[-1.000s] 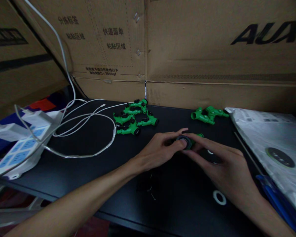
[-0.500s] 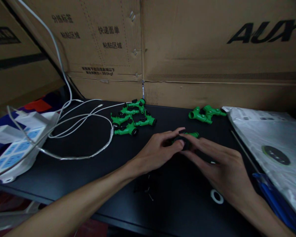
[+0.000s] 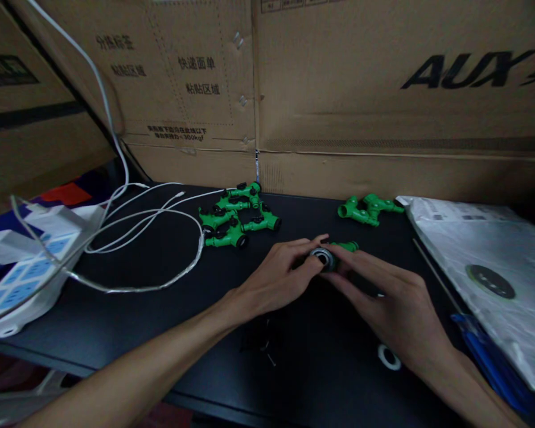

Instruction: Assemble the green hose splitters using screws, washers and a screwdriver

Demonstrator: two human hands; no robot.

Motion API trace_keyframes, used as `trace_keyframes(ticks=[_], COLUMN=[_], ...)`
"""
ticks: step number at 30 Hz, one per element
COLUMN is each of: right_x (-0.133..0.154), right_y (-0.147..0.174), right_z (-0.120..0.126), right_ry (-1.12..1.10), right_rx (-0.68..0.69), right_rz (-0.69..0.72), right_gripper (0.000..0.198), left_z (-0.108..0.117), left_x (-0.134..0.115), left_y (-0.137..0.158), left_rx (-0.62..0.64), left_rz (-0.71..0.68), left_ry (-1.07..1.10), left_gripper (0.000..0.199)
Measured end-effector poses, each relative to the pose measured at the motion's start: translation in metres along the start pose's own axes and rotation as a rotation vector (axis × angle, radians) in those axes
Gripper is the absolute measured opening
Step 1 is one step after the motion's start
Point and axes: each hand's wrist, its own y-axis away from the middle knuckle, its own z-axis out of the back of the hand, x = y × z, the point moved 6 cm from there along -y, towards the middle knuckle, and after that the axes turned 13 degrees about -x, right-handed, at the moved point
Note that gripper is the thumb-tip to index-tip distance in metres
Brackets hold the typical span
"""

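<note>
My left hand (image 3: pixel 289 267) is closed, its thumb and fingers around a dark round hose connector (image 3: pixel 324 257) whose ringed, pale-rimmed opening faces me. Pinching the same connector from the other side is my right hand (image 3: pixel 390 297). A green fitting (image 3: pixel 348 245) shows just past the right fingertips; I cannot tell whether it joins the connector. On the dark table (image 3: pixel 160 315), several green valve splitters (image 3: pixel 227 236) with black parts lie at back left. More green splitters (image 3: pixel 370 209) lie at back right. A white ring (image 3: pixel 389 357) rests by my right wrist.
Cardboard boxes (image 3: pixel 361 119) wall off the back. White cables (image 3: pixel 129 290) loop beside a power strip (image 3: pixel 31 279) at left. To the right lie a white plastic package (image 3: pixel 481 238) and a blue-handled screwdriver (image 3: pixel 490 362). Small dark pieces (image 3: pixel 265 342) sit near the front.
The connector has turned in my fingers, so its light-rimmed opening now shows where a dark side showed before. Both hands keep hold of it; the view has shifted slightly.
</note>
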Motion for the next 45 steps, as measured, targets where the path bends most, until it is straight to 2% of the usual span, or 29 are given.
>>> trace_keyframes(ticks=[9,16,20,24,27,32,37,41,45], right_x=[0.001,-0.001,0.0,0.0,-0.001,-0.002,0.001,0.0,-0.005], right_y=[0.002,-0.003,-0.005,-0.006,-0.006,-0.006,-0.004,-0.004,-0.006], right_z=[0.0,0.001,0.004,0.005,0.004,0.004,0.003,0.003,0.005], right_ry=[0.023,-0.053,-0.048,-0.047,-0.041,0.003,-0.038,-0.048,-0.054], right_rx=[0.004,0.001,0.002,-0.018,-0.016,0.009,0.015,0.004,-0.026], right_rz=[0.034,-0.048,-0.033,-0.002,0.003,0.011,0.027,0.008,-0.064], right_gripper=[0.034,0.032,0.031,0.032,0.031,0.03,0.029,0.031,0.034], left_z=[-0.001,-0.001,-0.002,-0.002,-0.003,-0.002,-0.001,0.001,0.001], left_x=[0.0,-0.001,0.001,0.005,0.006,0.003,0.002,0.004,0.009], left_y=[0.001,0.0,-0.002,-0.003,-0.004,-0.003,-0.002,-0.002,-0.003], left_rx=[0.007,0.01,0.016,0.017,0.017,0.013,-0.007,-0.042,-0.038], left_rz=[-0.034,0.053,0.092,0.122,0.119,0.089,0.066,0.113,0.25], left_ry=[-0.022,0.095,0.186,0.236,0.227,0.157,0.137,0.151,0.277], left_gripper=[0.042,0.036,0.037,0.045,0.046,0.038,0.038,0.042,0.047])
